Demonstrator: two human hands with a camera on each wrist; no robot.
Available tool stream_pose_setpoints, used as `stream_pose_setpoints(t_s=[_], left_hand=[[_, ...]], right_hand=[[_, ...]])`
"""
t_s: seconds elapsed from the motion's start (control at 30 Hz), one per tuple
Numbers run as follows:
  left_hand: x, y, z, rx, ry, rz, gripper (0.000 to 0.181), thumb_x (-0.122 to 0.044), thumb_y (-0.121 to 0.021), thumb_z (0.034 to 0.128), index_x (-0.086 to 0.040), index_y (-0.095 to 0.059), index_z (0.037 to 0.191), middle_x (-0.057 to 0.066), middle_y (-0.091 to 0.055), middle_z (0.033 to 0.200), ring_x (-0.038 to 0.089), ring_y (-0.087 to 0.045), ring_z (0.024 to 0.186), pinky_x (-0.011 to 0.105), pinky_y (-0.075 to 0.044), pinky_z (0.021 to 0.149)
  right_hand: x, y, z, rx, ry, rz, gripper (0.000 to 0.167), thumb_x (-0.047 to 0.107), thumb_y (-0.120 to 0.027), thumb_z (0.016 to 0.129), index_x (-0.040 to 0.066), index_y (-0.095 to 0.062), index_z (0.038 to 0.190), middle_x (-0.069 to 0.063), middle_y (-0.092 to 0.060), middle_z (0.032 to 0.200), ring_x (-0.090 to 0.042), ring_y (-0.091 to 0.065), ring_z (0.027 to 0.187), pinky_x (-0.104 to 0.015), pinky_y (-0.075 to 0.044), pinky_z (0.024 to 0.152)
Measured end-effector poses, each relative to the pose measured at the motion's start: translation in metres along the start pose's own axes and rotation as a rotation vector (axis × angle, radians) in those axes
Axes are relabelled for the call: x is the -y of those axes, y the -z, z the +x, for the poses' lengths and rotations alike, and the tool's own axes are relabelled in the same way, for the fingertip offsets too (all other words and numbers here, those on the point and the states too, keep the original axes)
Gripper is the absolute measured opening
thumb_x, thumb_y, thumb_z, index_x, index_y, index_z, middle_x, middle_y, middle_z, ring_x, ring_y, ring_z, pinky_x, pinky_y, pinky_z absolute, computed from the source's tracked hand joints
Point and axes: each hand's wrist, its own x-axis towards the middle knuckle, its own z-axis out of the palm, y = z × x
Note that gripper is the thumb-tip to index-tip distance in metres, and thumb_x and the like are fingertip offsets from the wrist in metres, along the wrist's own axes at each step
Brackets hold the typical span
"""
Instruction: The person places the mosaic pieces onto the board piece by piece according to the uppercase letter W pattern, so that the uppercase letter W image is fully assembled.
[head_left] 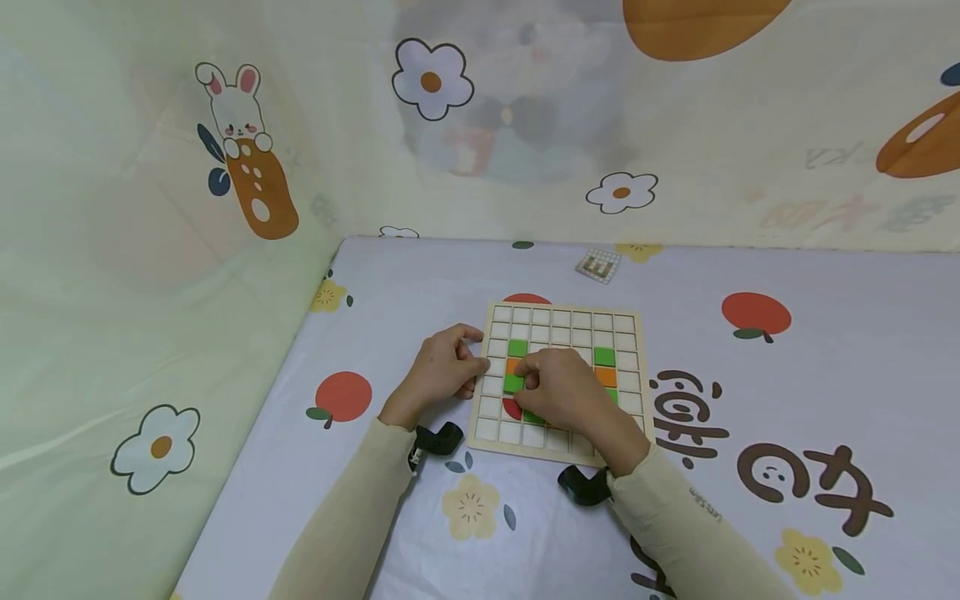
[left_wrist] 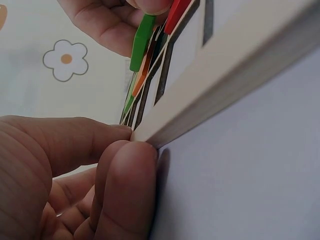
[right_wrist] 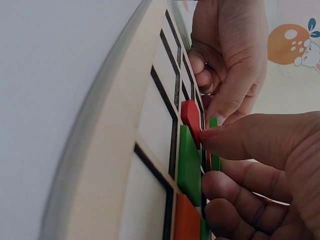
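Observation:
A wooden grid board (head_left: pixel 517 447) with white squares lies flat in front of me. My right hand (head_left: pixel 562 387) reaches over it and pinches a green square tile (left_wrist: pixel 142 44), which tilts above the board's left part. A red rounded piece (right_wrist: pixel 189 120) sits in the grid just below that tile in the head view. Another green tile (right_wrist: pixel 189 165) and an orange tile (right_wrist: pixel 186 220) lie near my right fingers. At the board's left edge, my left hand (head_left: pixel 442 367) grips the rim between thumb and finger.
On the board's right side are a green tile (head_left: pixel 604 357) and an orange tile (head_left: pixel 606 377); the right hand hides part of the grid. Behind the board lies a small patterned card (head_left: pixel 599 265). A printed cloth (head_left: pixel 825 400) covers the table, with fabric walls (head_left: pixel 510 200) behind and left.

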Motion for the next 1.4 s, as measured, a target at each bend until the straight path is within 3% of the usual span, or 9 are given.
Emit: stream_pose_setpoints(t_s=[0.63,0.9,1.2,1.4], left_hand=[[0.0015,0.0003,0.0005,0.006,-0.01,-0.016,0.04,-0.012,-0.07,0.0909,-0.007,-0.057,0.128,0.009,-0.062,0.075,0.018,-0.062,0.051,0.03,-0.056,0.049],[0.0015,-0.0002,0.0014,0.003,0.001,-0.007,0.04,-0.012,-0.07,0.091,-0.008,-0.057,0.128,0.009,-0.062,0.075,0.018,-0.062,0.05,0.029,-0.056,0.049],[0.001,-0.0003,0.0006,0.001,-0.009,-0.01,0.039,-0.012,-0.07,0.0907,-0.007,-0.057,0.128,0.008,-0.062,0.075,0.018,-0.062,0.05,0.029,-0.056,0.049],[0.0021,-0.0006,0.0006,0.007,-0.027,-0.028,0.039,-0.01,-0.07,0.0907,-0.005,-0.057,0.128,0.009,-0.062,0.074,0.018,-0.062,0.051,0.031,-0.057,0.049]], right_hand=[[-0.0001,0.0,-0.0003,-0.009,0.002,-0.008,0.016,0.011,-0.075,0.078,0.008,-0.076,0.093,0.004,-0.053,0.063,-0.013,-0.049,0.062,-0.027,-0.04,0.058],[0.0018,0.0,-0.0015,-0.006,-0.019,-0.016,0.021,0.013,-0.078,0.078,0.008,-0.077,0.098,0.002,-0.059,0.074,-0.016,-0.052,0.071,-0.03,-0.045,0.064],[0.0008,-0.0016,-0.0034,-0.027,0.014,-0.029,0.025,0.014,-0.08,0.076,0.008,-0.077,0.1,0.001,-0.062,0.082,-0.016,-0.053,0.076,-0.03,-0.047,0.068],[0.0022,-0.0011,-0.0092,-0.093,0.047,-0.056,0.039,0.025,-0.084,0.077,0.007,-0.074,0.11,-0.005,-0.066,0.095,-0.02,-0.056,0.084,-0.036,-0.05,0.075]])
